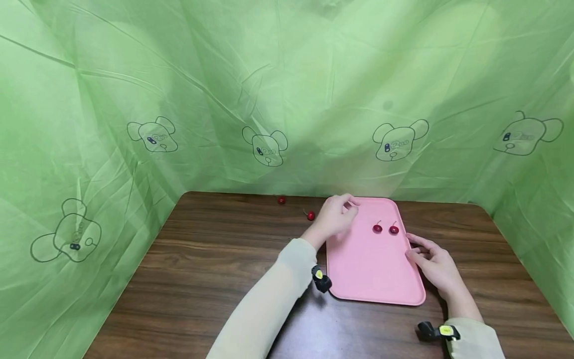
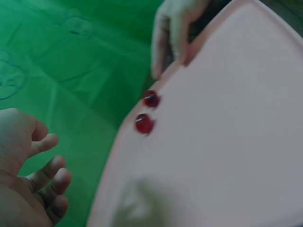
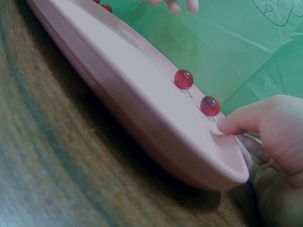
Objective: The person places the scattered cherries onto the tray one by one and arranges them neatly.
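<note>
Green cloth hangs behind and beside the wooden table, its upper reach cut off by the frame. On the table, right of the middle, lies the pink tray. It looks light and stiff, with a smooth face; the raised rim seems the place to take hold, ideally from both long sides. Its underside is hidden, and I cannot tell whether it sits quite flat.

Pale sleeves run out of frame at the bottom. The left hand is over the tray's far left corner, fingers loosely bent and apart, nothing visible in them — it hides part of that corner. The right hand pinches the tray's right edge, thumb on top; its other fingers are partly covered.

Smallest are the cherries: two on the tray, one just beside the other, and two on the table to its left, one nearer than the other. They look glossy, light and apt to roll — best pinched gently around the sides. Thin stems blur in the left wrist view.
</note>
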Demonstrator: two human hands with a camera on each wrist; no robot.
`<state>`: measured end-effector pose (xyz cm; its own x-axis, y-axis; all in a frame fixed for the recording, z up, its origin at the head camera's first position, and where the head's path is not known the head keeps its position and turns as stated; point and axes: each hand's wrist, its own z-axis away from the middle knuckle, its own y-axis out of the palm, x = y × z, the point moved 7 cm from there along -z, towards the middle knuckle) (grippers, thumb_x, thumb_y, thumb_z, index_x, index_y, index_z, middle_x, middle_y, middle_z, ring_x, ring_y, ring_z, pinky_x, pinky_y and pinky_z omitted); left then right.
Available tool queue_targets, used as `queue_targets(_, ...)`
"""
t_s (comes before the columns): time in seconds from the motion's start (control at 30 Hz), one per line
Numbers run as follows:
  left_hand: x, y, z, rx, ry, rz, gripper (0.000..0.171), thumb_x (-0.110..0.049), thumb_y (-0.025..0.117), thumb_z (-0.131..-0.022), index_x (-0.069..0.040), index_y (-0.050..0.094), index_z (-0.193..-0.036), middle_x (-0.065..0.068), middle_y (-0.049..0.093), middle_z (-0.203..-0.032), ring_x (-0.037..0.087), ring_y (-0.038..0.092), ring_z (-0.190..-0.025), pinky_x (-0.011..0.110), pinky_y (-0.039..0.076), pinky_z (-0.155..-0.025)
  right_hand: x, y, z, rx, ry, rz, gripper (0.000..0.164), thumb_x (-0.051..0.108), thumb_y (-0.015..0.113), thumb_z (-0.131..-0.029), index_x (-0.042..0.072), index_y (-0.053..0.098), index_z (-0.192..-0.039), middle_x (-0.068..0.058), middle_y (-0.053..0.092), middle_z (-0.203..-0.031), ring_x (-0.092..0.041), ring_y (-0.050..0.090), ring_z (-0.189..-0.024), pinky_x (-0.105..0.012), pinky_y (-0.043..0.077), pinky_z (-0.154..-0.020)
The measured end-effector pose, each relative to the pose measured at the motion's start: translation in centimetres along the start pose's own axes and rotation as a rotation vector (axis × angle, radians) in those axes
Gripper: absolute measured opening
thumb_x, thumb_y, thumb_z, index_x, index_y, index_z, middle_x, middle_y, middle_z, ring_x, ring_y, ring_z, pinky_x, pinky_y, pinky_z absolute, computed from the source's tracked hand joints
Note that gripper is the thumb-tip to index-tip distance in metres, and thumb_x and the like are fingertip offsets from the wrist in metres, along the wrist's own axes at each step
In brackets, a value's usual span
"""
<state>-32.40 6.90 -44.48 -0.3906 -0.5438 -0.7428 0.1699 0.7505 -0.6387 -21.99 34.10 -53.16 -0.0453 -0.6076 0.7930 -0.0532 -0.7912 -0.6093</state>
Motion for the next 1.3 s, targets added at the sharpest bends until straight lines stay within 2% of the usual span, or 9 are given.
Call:
queue_targets(0.17, 0.4, -3.7, 0.8, -0.031, -0.001, 0.004, 0.028, -0.028, 0.059, -0.11, -0.016, 0.077, -0.127, 0.0, 0.071, -0.112, 0.011, 0.064, -0.096, 0.03, 0.052, -0.088, 0.0, 0.0, 0.1, 0.0, 0.002, 0.004, 0.054, 0.025, 0.071, -0.107, 0.006, 0.059, -0.156, -0.02, 0.072, -0.121, -0.004, 0.064, -0.092, -0.021, 0.052, -0.074)
queue_targets(0.33, 1.3, -6.9, 1.8, -0.051, 0.021, -0.002, 0.026, -0.025, 0.062, -0.109, -0.014, 0.075, -0.129, 0.0, 0.075, -0.119, 0.018, 0.065, -0.101, 0.035, 0.053, -0.092, -0.3, -0.1, 0.2, 0.002, 0.007, 0.015, 0.054, 0.026, 0.071, -0.108, 0.006, 0.058, -0.157, -0.02, 0.072, -0.122, -0.004, 0.063, -0.093, -0.022, 0.052, -0.074)
queue_targets(0.57, 2.7, -10.2, 4.4, -0.041, -0.01, 0.02, 0.032, -0.024, 0.063, -0.108, -0.016, 0.07, -0.138, 0.002, 0.073, -0.118, 0.023, 0.065, -0.085, 0.038, 0.054, -0.081, -0.4, -0.1, 0.0, 0.001, 0.007, 0.032, 0.054, 0.027, 0.07, -0.108, 0.007, 0.058, -0.157, -0.02, 0.072, -0.122, -0.005, 0.063, -0.093, -0.022, 0.052, -0.074)
queue_targets(0.77, 4.5, -11.1, 7.4, -0.031, -0.019, 0.022, 0.031, -0.024, 0.064, -0.107, -0.021, 0.069, -0.137, -0.003, 0.074, -0.114, 0.024, 0.066, -0.086, 0.037, 0.054, -0.079, -0.4, -0.1, 0.2, 0.009, 0.018, 0.041, 0.055, 0.028, 0.069, -0.109, 0.007, 0.057, -0.158, -0.02, 0.071, -0.124, -0.006, 0.062, -0.095, -0.022, 0.051, -0.075)
queue_targets(0.97, 6.4, -11.7, 10.3, -0.014, -0.001, 0.008, 0.032, -0.016, 0.067, -0.106, -0.021, 0.069, -0.137, -0.001, 0.075, -0.114, 0.025, 0.066, -0.086, 0.037, 0.053, -0.078, -0.3, 0.0, 0.4, 0.012, 0.016, 0.038, 0.055, 0.029, 0.069, -0.109, 0.008, 0.057, -0.158, -0.02, 0.071, -0.125, -0.008, 0.062, -0.096, -0.022, 0.051, -0.075)
queue_targets(1.17, 8.2, -12.6, 12.5, 0.003, 0.002, 0.011, 0.034, -0.015, 0.069, -0.106, -0.021, 0.067, -0.139, 0.007, 0.077, -0.118, 0.022, 0.066, -0.083, 0.032, 0.051, -0.073, -0.2, 0.1, 0.2, 0.007, 0.012, 0.027, 0.055, 0.029, 0.07, -0.109, 0.008, 0.057, -0.158, -0.021, 0.071, -0.125, -0.007, 0.062, -0.097, -0.021, 0.052, -0.076)
queue_targets(1.3, 9.7, -12.9, 13.5, 0.028, -0.012, 0.017, 0.035, -0.016, 0.07, -0.106, -0.022, 0.067, -0.14, 0.006, 0.077, -0.119, 0.022, 0.067, -0.085, 0.031, 0.051, -0.07, -0.1, 0.2, 0.0, 0.01, 0.011, 0.018, 0.055, 0.029, 0.07, -0.109, 0.008, 0.057, -0.158, -0.021, 0.071, -0.126, -0.008, 0.062, -0.097, -0.021, 0.053, -0.076)
